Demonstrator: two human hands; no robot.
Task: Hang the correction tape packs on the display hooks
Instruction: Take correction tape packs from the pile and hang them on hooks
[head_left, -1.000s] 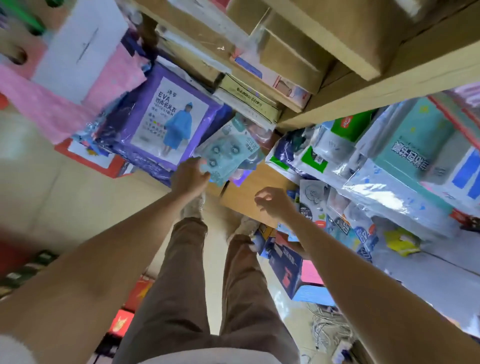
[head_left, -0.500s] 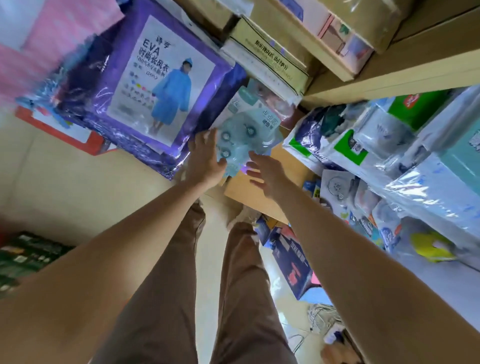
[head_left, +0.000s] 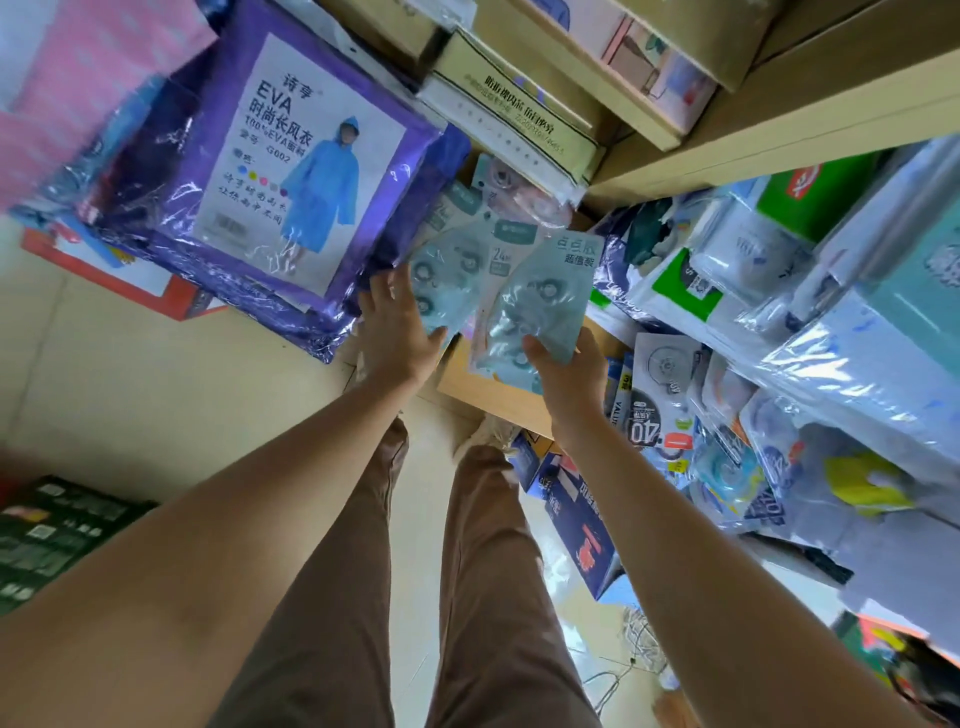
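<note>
Centre frame, both hands are raised in front of a crowded shelf (head_left: 810, 119). The left hand (head_left: 400, 332) pinches the lower edge of the left pack (head_left: 447, 275) of pale blue correction tape, thumb on the front and fingers reaching up along its side. Just to the right, the right hand (head_left: 569, 376) grips the right pack (head_left: 545, 296) by its bottom corner, thumb on the front. The two packs overlap and fan upward. A purple raincoat bag (head_left: 291, 166) hangs at upper left, touching the left hand's fingertips.
</note>
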